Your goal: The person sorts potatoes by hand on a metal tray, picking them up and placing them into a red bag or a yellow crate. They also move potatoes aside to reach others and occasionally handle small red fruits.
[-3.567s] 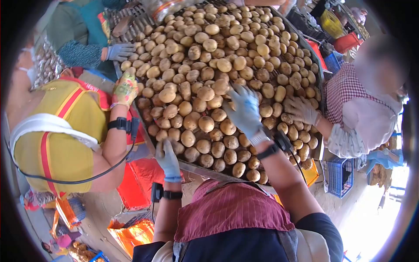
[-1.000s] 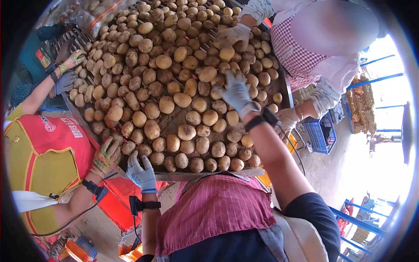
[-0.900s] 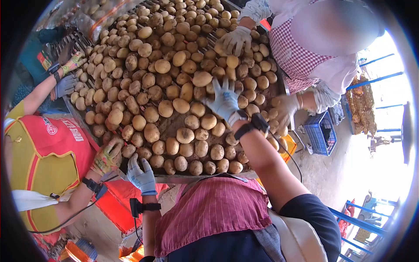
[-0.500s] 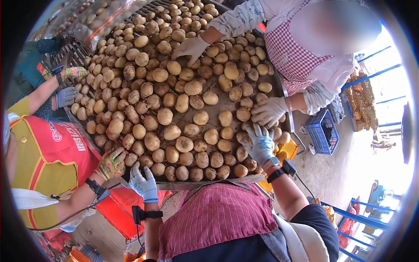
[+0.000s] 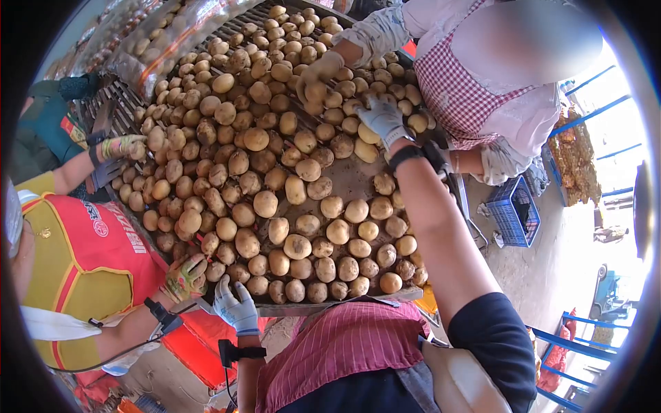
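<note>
Potatoes (image 5: 265, 203) with soil on their skins cover a metal-edged sorting table (image 5: 344, 175). My right hand (image 5: 382, 120), in a white and light-blue glove, reaches across the table's right part. Its fingers are spread and curved over potatoes near the far right side, touching some of them; the fingertips are partly hard to make out. At the table's near edge, my left hand (image 5: 235, 306), in the same kind of glove, rests with fingers apart beside the nearest potatoes and holds nothing.
A co-worker in a checked apron (image 5: 454, 89) works opposite, one gloved hand (image 5: 318, 79) blurred over potatoes. Another in a red apron (image 5: 103, 241) stands left, a gloved hand (image 5: 184, 275) near mine. A blue crate (image 5: 513, 213) sits on the floor right. Netted sacks (image 5: 158, 45) lie far left.
My right hand has moved from the near right corner to the far right of the table. My left hand stays at the near edge. Several potatoes on the right have shifted.
</note>
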A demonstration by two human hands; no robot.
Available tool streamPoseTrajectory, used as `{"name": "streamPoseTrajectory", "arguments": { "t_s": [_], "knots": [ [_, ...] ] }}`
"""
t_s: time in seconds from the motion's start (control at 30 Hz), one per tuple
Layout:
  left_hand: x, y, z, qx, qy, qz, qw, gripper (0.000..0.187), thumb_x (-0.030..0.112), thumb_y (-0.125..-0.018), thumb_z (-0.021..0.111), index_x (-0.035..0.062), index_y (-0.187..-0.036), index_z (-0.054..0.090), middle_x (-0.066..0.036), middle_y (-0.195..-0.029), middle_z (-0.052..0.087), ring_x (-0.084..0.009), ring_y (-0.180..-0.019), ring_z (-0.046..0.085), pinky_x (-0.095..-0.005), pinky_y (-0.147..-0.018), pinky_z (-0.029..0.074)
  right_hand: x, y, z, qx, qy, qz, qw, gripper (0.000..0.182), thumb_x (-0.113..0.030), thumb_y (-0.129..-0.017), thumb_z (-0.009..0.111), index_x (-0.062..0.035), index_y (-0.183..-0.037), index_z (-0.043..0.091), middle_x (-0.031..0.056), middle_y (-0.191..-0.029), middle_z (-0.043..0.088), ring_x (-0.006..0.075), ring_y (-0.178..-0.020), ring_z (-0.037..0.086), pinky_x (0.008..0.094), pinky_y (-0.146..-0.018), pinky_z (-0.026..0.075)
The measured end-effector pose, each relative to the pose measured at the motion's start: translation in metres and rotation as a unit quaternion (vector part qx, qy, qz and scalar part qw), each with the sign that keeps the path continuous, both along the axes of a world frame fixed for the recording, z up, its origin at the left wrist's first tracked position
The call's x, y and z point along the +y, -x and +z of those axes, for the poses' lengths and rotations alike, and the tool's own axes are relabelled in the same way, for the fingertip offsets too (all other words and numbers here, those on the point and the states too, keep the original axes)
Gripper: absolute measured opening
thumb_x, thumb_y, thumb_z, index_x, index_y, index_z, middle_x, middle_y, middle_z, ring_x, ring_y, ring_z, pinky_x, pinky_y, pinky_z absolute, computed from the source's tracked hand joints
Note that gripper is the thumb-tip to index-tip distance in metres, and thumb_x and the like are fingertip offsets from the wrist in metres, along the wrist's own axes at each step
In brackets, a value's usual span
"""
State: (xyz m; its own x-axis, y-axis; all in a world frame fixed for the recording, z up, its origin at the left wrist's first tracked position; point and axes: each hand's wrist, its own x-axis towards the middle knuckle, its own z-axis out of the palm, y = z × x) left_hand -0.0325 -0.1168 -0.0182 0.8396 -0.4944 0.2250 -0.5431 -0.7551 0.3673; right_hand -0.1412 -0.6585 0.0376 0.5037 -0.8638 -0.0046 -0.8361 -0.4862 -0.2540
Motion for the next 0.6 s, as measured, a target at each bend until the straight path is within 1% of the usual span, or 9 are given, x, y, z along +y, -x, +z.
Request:
{"name": "streamPoseTrajectory", "arguments": {
  "t_s": [0.13,0.27,0.3,0.33,0.4,0.43,0.53,0.57,0.6],
  "knots": [
    [-0.004,0.002,0.009,0.001,0.005,-0.001,1.000,0.031,0.024,-0.091,0.060,0.0066,-0.116,0.060,-0.016,-0.117,0.064,-0.0355,-0.106,0.061,-0.0494,-0.085,0.046,0.037,0.000,0.018,0.057,-0.109,-0.006,0.992,0.087,-0.059,-0.081,0.064,-0.0214,-0.152,0.029,0.0178,-0.160,0.017,0.0420,-0.130,0.048,0.0501,-0.112,0.035],
    [-0.006,0.001,0.013,0.009,-0.001,-0.003,1.000,0.031,0.022,-0.090,0.061,0.0049,-0.115,0.060,-0.016,-0.115,0.064,-0.0352,-0.104,0.061,-0.0488,-0.085,0.047,0.054,0.042,0.001,0.093,-0.123,-0.007,0.988,0.085,-0.053,-0.080,0.068,-0.0222,-0.151,0.031,0.0182,-0.148,0.039,0.0379,-0.124,0.054,0.0519,-0.100,0.044],
    [-0.008,0.001,0.014,0.001,-0.001,-0.003,1.000,0.031,0.022,-0.090,0.061,0.0044,-0.115,0.060,-0.017,-0.114,0.064,-0.0354,-0.104,0.061,-0.0482,-0.086,0.047,0.062,0.046,-0.003,0.148,-0.052,-0.009,0.987,0.073,-0.042,-0.083,0.065,-0.0218,-0.147,0.038,0.0165,-0.136,0.050,0.0358,-0.117,0.056,0.0512,-0.094,0.046],
    [-0.008,0.002,0.014,0.001,-0.002,-0.004,1.000,0.031,0.022,-0.090,0.061,0.0044,-0.115,0.060,-0.017,-0.114,0.064,-0.0354,-0.104,0.061,-0.0482,-0.086,0.047,0.064,0.041,-0.007,0.148,-0.054,-0.011,0.987,0.073,-0.042,-0.083,0.065,-0.0218,-0.147,0.038,0.0165,-0.136,0.050,0.0358,-0.117,0.056,0.0512,-0.094,0.046],
    [-0.008,0.001,0.014,0.004,-0.001,-0.002,1.000,0.031,0.022,-0.089,0.061,0.0044,-0.115,0.060,-0.017,-0.114,0.064,-0.0356,-0.104,0.061,-0.0482,-0.086,0.047,0.072,0.020,0.000,0.120,0.021,0.080,0.989,0.053,-0.028,-0.086,0.059,-0.0194,-0.137,0.050,0.0163,-0.129,0.055,0.0349,-0.114,0.058,0.0497,-0.092,0.047],
    [-0.008,0.001,0.015,0.011,-0.004,-0.002,1.000,0.031,0.022,-0.089,0.061,0.0047,-0.115,0.060,-0.017,-0.114,0.064,-0.0356,-0.104,0.061,-0.0485,-0.086,0.046,0.078,0.018,-0.015,0.017,0.070,0.160,0.984,0.036,-0.017,-0.086,0.054,-0.0160,-0.122,0.061,0.0158,-0.124,0.059,0.0369,-0.112,0.059,0.0477,-0.089,0.049],
    [-0.006,0.000,0.014,0.007,-0.022,-0.007,1.000,0.033,0.025,-0.089,0.061,0.0067,-0.116,0.058,-0.015,-0.115,0.063,-0.0349,-0.106,0.060,-0.0490,-0.086,0.044,0.073,-0.002,-0.018,0.042,0.023,0.132,0.990,0.031,-0.013,-0.087,0.052,-0.0145,-0.114,0.066,0.0146,-0.120,0.063,0.0366,-0.109,0.061,0.0460,-0.087,0.051],
    [-0.006,0.000,0.014,0.006,-0.024,-0.006,1.000,0.033,0.025,-0.089,0.061,0.0068,-0.116,0.058,-0.015,-0.115,0.063,-0.0349,-0.106,0.060,-0.0489,-0.086,0.044,0.064,-0.008,-0.011,0.078,-0.088,0.132,0.984,0.031,-0.016,-0.085,0.055,-0.0140,-0.113,0.067,0.0147,-0.118,0.065,0.0359,-0.108,0.063,0.0456,-0.087,0.052],
    [-0.007,0.000,0.014,0.008,-0.024,-0.004,1.000,0.033,0.025,-0.089,0.061,0.0069,-0.116,0.058,-0.015,-0.115,0.064,-0.0350,-0.106,0.060,-0.0487,-0.086,0.044,0.060,-0.007,-0.005,0.075,-0.082,0.132,0.985,0.031,-0.016,-0.085,0.055,-0.0140,-0.113,0.067,0.0147,-0.118,0.065,0.0359,-0.108,0.063,0.0456,-0.087,0.052]
  ]
}}
